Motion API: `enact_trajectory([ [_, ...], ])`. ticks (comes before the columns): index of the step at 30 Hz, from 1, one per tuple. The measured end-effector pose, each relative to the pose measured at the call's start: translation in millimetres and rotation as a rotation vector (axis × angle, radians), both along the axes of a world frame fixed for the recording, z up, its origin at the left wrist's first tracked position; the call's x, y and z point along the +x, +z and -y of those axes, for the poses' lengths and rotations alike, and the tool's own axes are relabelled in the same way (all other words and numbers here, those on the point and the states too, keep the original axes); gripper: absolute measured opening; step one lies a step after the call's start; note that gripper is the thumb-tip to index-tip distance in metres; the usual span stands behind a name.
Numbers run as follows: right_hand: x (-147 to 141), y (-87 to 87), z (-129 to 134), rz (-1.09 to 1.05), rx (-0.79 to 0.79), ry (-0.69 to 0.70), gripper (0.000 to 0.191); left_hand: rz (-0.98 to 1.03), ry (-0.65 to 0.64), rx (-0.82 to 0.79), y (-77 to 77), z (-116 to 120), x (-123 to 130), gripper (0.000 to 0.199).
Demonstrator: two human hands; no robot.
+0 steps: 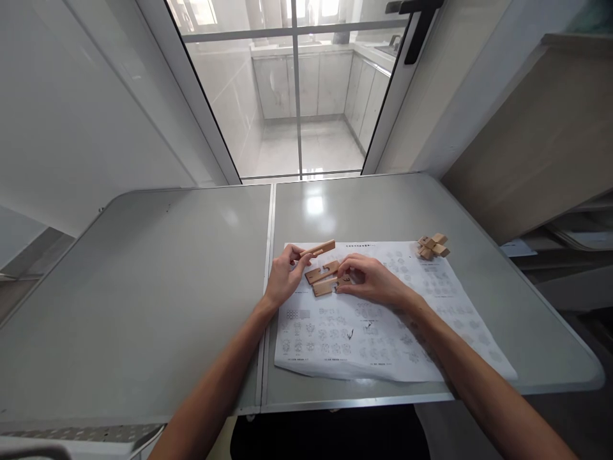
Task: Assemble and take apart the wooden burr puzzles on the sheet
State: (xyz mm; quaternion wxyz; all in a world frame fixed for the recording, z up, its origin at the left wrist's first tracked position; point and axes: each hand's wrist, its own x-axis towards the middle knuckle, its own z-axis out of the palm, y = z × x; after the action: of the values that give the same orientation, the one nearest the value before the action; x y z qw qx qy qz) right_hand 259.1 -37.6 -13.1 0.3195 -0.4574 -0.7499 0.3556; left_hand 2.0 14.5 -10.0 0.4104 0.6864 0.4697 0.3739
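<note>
My left hand [286, 273] pinches one end of a wooden puzzle piece [325, 247], which is held up at a slant over the instruction sheet [316, 367]. Just below it, a notched flat wooden piece [316, 275] lies on the paper. My right hand [366, 276] has its thumb and fingers closed around the right end of another notched wooden piece [324, 289], nearest to me. Dark marks show on the flat pieces. My right fingers partly hide the piece they grip.
An assembled wooden burr puzzle [432, 246] sits at the sheet's upper right corner. The grey folding table [167, 306] has a metal seam left of the paper. Beyond its far edge stands a glass door [278, 96]; shelves [565, 223] are at the right.
</note>
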Motion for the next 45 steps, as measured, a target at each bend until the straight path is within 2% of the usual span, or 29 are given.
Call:
enact_trajectory([
  [7, -1.2, 1.5, 0.1, -0.021, -0.007, 0.018, 0.012, 0.062, -0.020, -0.008, 4.0, 1.0, -0.7, 0.034],
  [9, -2.4, 2.8, 0.9, -0.041, -0.021, 0.009, 0.018, 0.059, -0.016, 0.002, 4.5, 0.7, -0.7, 0.038],
  [12, -4.7, 6.1, 2.1, -0.114, -0.051, -0.080, 0.028, 0.080, -0.013, 0.005, 4.6, 0.3, -0.6, 0.041],
  [18, -9.7, 10.6, 2.6, -0.385, -0.296, -0.181, 0.038, 0.114, 0.000, 0.012, 6.5, 1.8, -0.4, 0.037],
  [24, -21.7, 11.5, 4.2, -0.513, -0.455, -0.168, 0.040, 0.079, 0.061, 0.070, 9.1, 12.1, 4.0, 0.034],
  [34, -28.8, 13.2, 2.7, -0.558, -0.504, -0.196, 0.045, 0.139, 0.077, -0.009, 11.1, 19.8, 12.6, 0.030],
  [45, -32.5, 12.3, 3.4, -0.627, -0.514, -0.207, 0.044, 0.123, 0.053, 0.039, 4.1, 18.1, 10.9, 0.027],
])
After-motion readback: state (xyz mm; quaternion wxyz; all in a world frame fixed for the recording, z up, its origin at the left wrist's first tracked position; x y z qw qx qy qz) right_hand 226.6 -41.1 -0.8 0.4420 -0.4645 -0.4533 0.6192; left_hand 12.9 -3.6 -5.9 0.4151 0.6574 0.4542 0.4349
